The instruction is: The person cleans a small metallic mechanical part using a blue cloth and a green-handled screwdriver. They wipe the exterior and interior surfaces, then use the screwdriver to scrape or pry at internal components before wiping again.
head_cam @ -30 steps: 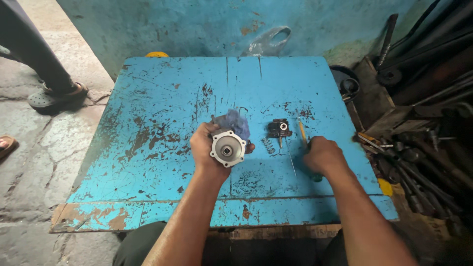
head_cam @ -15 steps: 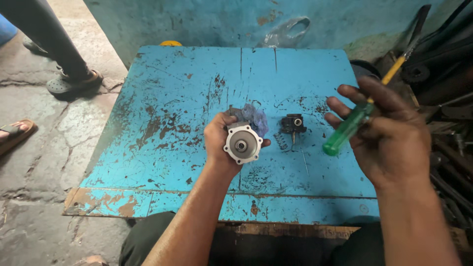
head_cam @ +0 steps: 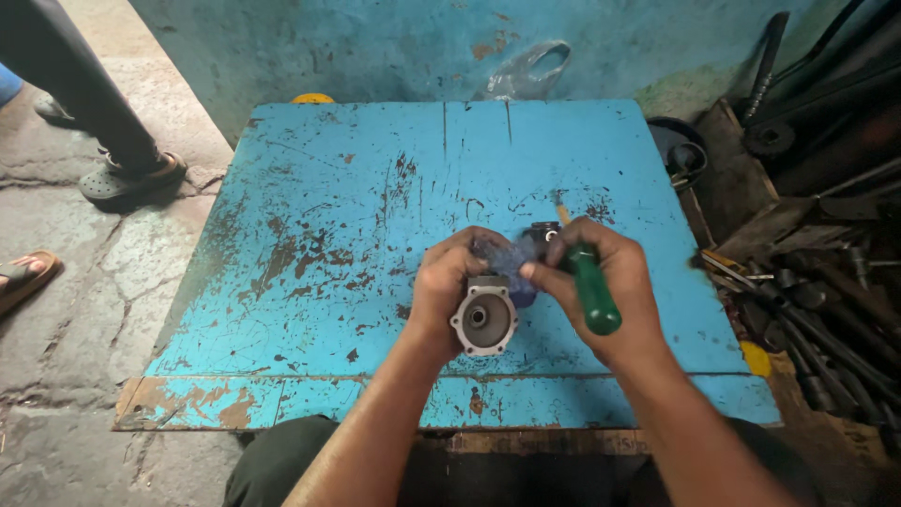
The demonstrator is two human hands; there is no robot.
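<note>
Swung in from the right, the right hand (head_cam: 601, 282) now grips a green-handled screwdriver (head_cam: 589, 286), shaft pointing far, beside the left hand (head_cam: 449, 282). That hand clasps a round grey metal housing (head_cam: 484, 321) above the near blue counter (head_cam: 328, 188).

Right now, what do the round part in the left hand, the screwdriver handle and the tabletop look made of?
Round flanged housing in the left hand: looks like cast metal, dull pale grey, with a machined bore. Screwdriver handle in the right hand: probably plastic, glossy translucent green. Tabletop: board painted blue; the paint is chipped to brown patches, wood or rusted metal, hard to tell.
</note>
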